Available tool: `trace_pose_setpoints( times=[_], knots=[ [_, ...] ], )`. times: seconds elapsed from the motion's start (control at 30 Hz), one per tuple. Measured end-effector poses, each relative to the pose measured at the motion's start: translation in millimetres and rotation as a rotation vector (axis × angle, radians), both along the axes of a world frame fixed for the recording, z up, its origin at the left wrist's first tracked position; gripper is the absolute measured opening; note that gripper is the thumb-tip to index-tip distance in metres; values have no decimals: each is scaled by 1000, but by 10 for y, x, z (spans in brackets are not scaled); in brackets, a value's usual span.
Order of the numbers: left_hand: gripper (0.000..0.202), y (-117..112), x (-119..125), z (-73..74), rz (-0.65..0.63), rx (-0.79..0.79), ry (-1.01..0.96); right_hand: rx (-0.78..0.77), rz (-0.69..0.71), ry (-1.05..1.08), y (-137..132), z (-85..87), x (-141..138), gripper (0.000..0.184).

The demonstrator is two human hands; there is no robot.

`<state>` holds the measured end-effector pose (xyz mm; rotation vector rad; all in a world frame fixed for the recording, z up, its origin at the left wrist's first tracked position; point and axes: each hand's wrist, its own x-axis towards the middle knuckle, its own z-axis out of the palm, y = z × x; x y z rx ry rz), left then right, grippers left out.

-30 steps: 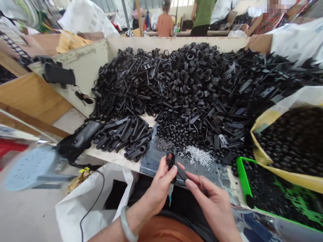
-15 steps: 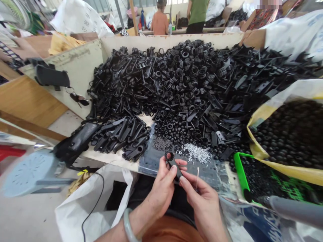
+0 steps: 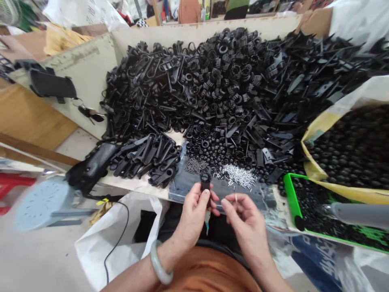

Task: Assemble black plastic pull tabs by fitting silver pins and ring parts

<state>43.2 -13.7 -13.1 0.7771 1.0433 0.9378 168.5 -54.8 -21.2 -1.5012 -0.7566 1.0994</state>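
In the head view, my left hand (image 3: 194, 215) is closed round a black plastic part with a ring-shaped end (image 3: 206, 176), the ring pointing up and away from me. Just right of it, my right hand (image 3: 246, 217) has curled fingers around a thin metal rod (image 3: 236, 196), whose tip sticks up. The two hands are apart. A narrow pale and teal piece (image 3: 207, 223) shows below my left hand; its kind is unclear. Beyond the hands lie a heap of small silver pins (image 3: 238, 175) and a heap of small dark screws or pins (image 3: 196, 165).
Large mounds of black plastic parts (image 3: 146, 85) fill the bench. Similar ringed pieces (image 3: 146, 156) lie at left. On the right stand a sack of black beads (image 3: 349, 150) and a green tray (image 3: 291, 198), with a grey tube (image 3: 358, 215) over it. A blue stool (image 3: 39, 202) stands left.
My right hand has come off the black part and moved slightly right, still with the metal rod. The part now stands more upright in my left hand. The view has tilted down.
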Motion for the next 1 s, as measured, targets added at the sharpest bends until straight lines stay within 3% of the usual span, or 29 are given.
trace_pose_setpoints(
  times=[0.1,0.2,0.33,0.43,0.57,0.8,1.0],
  knots=[
    [42,31,-117,35,-218,50,58,3,144,-45,133,76,152,43],
    [42,31,-251,167,-453,110,150,-30,433,180,235,151,200,43],
    [34,9,-414,365,-621,164,235,-27,549,326,250,181,163,32],
    [27,-38,-470,348,-581,175,277,-16,585,342,239,128,127,27],
    [32,-119,-467,171,-485,198,294,-7,613,324,261,63,80,28],
    [39,-181,-490,56,-436,124,133,-41,548,271,288,19,-6,37],
    [45,-149,-548,8,-218,254,158,52,495,108,455,102,-200,40]
  ],
)
